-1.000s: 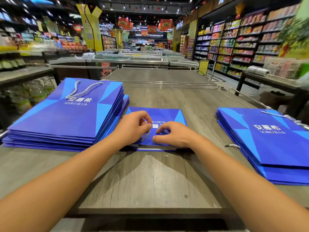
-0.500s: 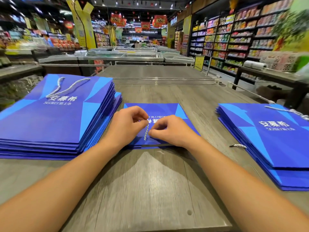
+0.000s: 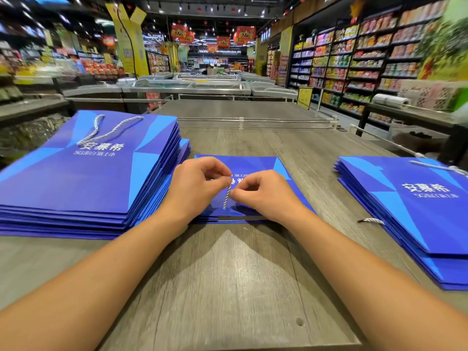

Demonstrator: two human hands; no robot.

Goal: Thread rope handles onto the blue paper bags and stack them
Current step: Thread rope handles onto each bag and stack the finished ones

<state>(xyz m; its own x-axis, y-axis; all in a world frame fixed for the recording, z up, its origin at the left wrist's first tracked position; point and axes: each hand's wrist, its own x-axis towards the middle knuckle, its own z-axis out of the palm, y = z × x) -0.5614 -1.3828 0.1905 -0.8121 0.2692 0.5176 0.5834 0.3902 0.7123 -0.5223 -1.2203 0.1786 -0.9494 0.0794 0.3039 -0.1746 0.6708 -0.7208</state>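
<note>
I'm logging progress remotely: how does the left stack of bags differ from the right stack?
The left stack is taller, with more bags, and stands close beside the middle bag; the right stack is lower and lies apart. The left stack's top bag shows a full rope loop; the right stack shows only rope bits at its edges. Both hold flat blue bags with white print.
</note>
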